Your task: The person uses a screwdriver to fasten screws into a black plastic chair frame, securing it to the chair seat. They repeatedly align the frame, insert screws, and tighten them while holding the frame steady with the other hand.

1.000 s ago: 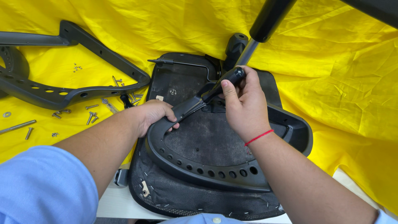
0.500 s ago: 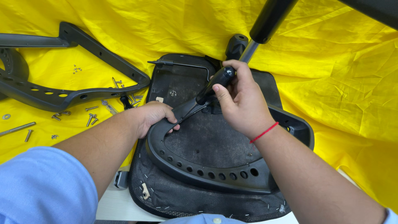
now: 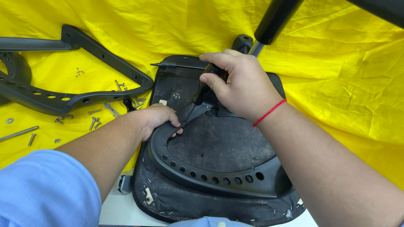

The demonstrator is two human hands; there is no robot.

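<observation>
Both hands work: left hand grips the frame firmly; right hand should keep its gripped screwdriver straight.

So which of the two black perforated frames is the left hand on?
The curved frame on the seat pad; left hand grips its end. The other frame lies apart on the yellow cloth.

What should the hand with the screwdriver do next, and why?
Probably keep the screwdriver pressed down and turn it. The right hand grips its black handle, with the tip down at the top of the curved black frame lying on the seat. The left hand already steadies the frame's edge. Whether a screw sits under the tip cannot be seen.
</observation>
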